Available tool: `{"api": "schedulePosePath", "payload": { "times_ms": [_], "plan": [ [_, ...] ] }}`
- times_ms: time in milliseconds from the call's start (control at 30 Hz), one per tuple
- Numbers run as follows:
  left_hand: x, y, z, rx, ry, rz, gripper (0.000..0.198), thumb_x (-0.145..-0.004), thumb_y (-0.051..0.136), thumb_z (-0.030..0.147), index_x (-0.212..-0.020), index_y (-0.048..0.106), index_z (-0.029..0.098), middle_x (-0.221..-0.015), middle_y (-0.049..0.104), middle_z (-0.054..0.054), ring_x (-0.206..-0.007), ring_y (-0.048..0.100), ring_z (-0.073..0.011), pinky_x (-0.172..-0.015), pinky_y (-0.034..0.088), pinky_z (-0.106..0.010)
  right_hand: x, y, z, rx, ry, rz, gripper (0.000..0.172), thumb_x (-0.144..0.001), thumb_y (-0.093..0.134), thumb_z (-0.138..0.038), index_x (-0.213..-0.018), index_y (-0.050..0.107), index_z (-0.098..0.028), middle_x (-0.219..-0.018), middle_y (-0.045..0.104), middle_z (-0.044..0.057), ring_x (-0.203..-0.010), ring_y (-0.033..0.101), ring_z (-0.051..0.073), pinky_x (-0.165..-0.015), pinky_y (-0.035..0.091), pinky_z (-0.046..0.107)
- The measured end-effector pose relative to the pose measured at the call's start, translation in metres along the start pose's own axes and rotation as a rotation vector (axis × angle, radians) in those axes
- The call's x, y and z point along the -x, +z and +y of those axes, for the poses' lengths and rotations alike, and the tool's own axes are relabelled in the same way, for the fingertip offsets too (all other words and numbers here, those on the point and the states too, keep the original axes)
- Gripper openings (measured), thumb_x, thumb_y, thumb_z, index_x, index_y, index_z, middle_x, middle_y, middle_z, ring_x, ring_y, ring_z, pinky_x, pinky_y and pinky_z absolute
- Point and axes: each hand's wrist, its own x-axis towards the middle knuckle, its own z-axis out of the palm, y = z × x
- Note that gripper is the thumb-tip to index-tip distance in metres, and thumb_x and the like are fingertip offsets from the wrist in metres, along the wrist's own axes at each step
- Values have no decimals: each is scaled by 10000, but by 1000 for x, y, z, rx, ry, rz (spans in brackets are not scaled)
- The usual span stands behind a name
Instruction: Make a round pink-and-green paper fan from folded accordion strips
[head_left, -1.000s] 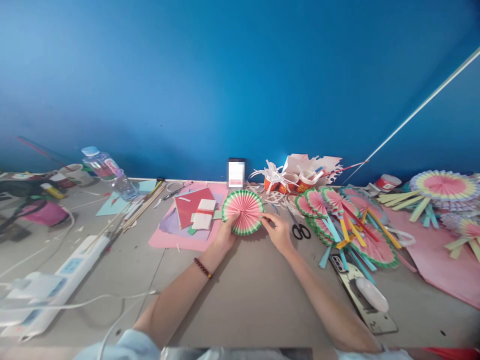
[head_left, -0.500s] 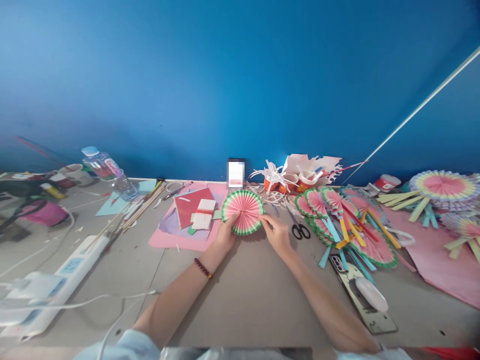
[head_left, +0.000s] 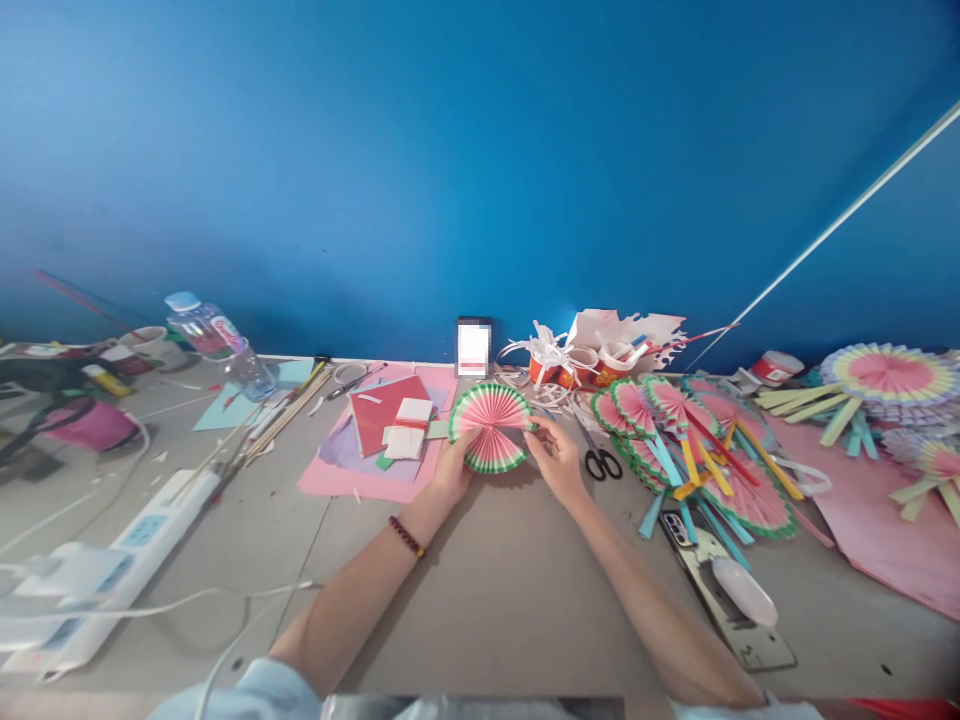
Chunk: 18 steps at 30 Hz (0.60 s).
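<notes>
A round pleated paper fan (head_left: 491, 410), pink with a green rim, is held up over the middle of the table. It has a wedge-shaped gap at its right side. My left hand (head_left: 451, 472) grips its lower left part, the thumb over the pleats. At the right, my right hand (head_left: 556, 458) pinches the fan's edge just above the gap. A pale green strip (head_left: 437, 430) sticks out to the left of the fan. Beside it, a white bundle with a red band (head_left: 409, 430) lies on red, purple and pink paper sheets (head_left: 330, 480).
Black-handled scissors (head_left: 602, 463) lie right of my right hand, beside finished fans (head_left: 750, 490) with coloured strips. A phone (head_left: 765, 645) bears a white mouse (head_left: 744, 590). Leftward are a bottle (head_left: 217, 335), sticks (head_left: 289, 415) and a power strip (head_left: 135, 560). Red cups (head_left: 544, 370) stand behind.
The fan was a full closed circle and now shows a wedge-shaped gap at the right. My right hand has shifted slightly along the edge, its fingers differently bent.
</notes>
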Motion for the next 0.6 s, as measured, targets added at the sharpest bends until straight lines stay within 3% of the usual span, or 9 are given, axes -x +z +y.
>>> {"api": "schedulePosePath", "payload": {
  "times_ms": [200, 433, 600],
  "plan": [
    [-2, -4, -5, -27, 62, -11, 349, -632, 732, 285, -952, 634, 186, -981, 684, -81, -893, 645, -236, -779, 514, -314, -4, -4, 1, 116, -74, 58, 166, -850, 543, -320, -892, 625, -182, -839, 650, 66, -705, 610, 171, -631, 528, 294],
    [3, -3, -1, -264, 269, -36, 510, -692, 679, 324, -1151, 470, 252, -1101, 577, -62, -816, 622, -161, -583, 509, -226, -14, -17, 9, 314, -189, 154, 184, -841, 547, -321, -784, 654, -183, -901, 573, 81, -863, 560, 204, -695, 495, 320],
    [2, -5, -6, -614, 539, -42, 434, -764, 616, 318, -1154, 454, 217, -1132, 545, -93, -979, 582, -189, -742, 516, -287, -20, -27, 15, 440, -205, 150, 184, -830, 556, -321, -744, 650, -187, -833, 577, 65, -827, 555, 209, -753, 467, 357]
  ]
}}
